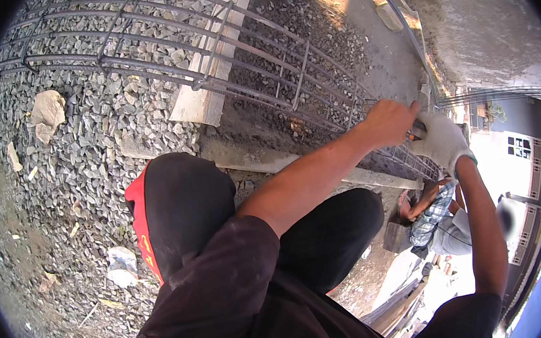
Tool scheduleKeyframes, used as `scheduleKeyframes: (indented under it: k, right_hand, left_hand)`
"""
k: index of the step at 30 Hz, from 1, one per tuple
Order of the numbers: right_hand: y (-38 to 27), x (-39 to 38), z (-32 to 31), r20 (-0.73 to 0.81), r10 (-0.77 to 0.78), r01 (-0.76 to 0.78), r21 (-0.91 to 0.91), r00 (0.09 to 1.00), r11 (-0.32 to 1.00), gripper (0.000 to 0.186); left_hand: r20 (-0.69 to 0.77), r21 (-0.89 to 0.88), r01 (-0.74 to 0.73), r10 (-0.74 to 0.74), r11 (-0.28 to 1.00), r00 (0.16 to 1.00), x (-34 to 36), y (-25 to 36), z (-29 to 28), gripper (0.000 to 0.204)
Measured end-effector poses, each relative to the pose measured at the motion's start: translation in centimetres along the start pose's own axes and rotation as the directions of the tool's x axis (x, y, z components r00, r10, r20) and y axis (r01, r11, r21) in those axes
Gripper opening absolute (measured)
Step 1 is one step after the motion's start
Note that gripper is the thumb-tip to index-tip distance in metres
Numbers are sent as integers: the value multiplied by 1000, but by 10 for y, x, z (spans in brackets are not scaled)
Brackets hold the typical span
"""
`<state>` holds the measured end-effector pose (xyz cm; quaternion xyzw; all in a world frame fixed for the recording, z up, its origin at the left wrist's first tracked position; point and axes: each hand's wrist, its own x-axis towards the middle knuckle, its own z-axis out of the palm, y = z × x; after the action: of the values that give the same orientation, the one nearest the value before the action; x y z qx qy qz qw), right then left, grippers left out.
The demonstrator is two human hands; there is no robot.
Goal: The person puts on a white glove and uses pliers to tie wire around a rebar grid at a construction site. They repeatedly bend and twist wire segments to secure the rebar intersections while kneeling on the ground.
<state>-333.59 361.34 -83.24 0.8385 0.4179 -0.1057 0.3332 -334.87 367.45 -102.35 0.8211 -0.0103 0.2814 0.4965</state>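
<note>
A long rebar cage [233,49] runs from the upper left down toward my hands. My bare left hand [391,120] is at the cage with its fingers curled closed; what it grips is hidden. Beside it, my right hand [440,139], in a white knitted glove, closes on a dark tool [418,129] that is too obscured to identify exactly. Both hands are close together over the bars, my left forearm crossing above my bent knees.
A pale board [188,110] and a concrete edge [253,157] lie under the cage on gravel [76,181]. A crouching person [431,218] in a plaid shirt is just beyond my right arm. A concrete wall [477,12], more long bars [504,93] and stacked planks [394,304] are at the right.
</note>
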Motion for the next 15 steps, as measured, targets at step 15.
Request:
scheduleKeyframes:
  k: [15]
  right_hand:
    - [53, -21, 72, 374, -134, -286, 857, 918, 429, 22]
  left_hand:
    - [375, 74, -220, 177, 973, 910, 0, 22, -29, 36]
